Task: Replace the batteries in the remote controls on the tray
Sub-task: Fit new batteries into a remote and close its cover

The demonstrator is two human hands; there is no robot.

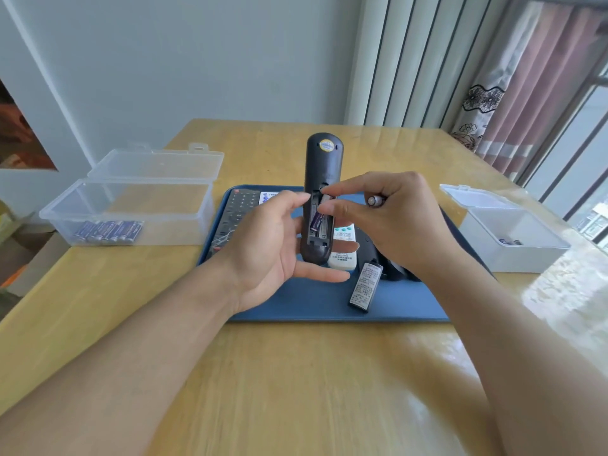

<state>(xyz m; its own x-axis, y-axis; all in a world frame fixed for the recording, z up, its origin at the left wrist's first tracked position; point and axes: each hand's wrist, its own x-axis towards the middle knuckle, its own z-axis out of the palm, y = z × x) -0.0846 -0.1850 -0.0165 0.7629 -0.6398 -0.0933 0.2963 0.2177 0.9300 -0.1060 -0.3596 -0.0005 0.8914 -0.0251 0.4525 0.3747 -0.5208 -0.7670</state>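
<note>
There is 1 view only, from a wide-angle camera worn on the person's head. It looks forward and steeply down over the desk (296,373), with both forearms running in from the bottom corners toward the middle. It sits close: the hands fill the centre, above a blue tray (316,304). The desk's far edge, a wall and a curtain (526,93) take the upper part. Straight lines bend near the edges.
</note>
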